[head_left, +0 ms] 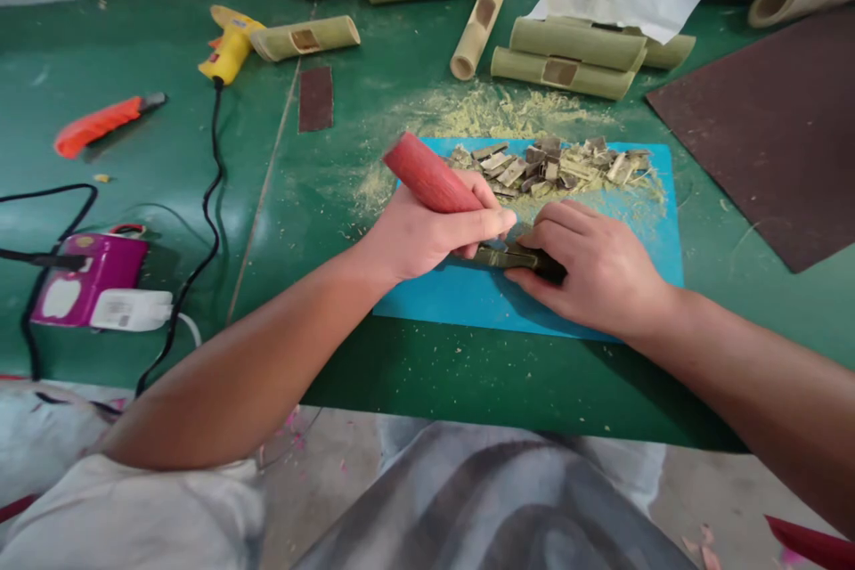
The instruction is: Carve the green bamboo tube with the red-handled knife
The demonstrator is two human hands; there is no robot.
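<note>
Left fingers (477,227) around red handle (431,175)

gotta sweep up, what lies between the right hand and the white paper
The head view shows chips on the blue mat, then pale dust on the green table, then bamboo tubes.

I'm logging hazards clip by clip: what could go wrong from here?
The left hand holds a red-handled tool close to the fingertips of the right hand, so a slip could hurt them; its working end is hard to make out. The bamboo piece in the right hand might roll, as no clamp shows. The black cord runs near the left forearm and could snag, perhaps dragging the yellow glue gun.
</note>
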